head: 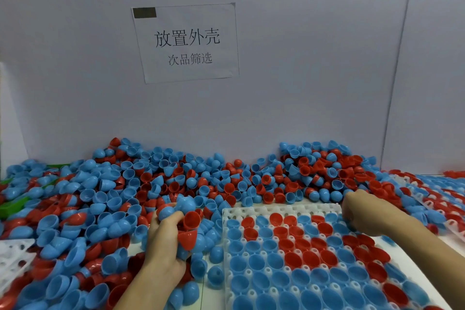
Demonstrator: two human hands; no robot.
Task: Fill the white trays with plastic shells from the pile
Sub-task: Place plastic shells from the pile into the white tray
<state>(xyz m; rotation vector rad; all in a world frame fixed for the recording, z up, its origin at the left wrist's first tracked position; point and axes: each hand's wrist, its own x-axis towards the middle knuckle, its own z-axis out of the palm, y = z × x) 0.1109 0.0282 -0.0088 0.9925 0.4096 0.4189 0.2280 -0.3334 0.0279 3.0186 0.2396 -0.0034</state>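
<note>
Shells (176, 178) crowd white tray (254, 210); paper sign (186, 41) behind.

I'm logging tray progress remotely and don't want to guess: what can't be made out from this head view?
- White tray: its near end is cut off by the bottom edge, so the full count is unknown.
- Right hand: seen from the back, so whether its curled fingers hold a shell is hidden.
- Left hand: grips several shells; the fingers cover some, so their number is unclear.
- Filled trays at right: cut off by the edge.
</note>
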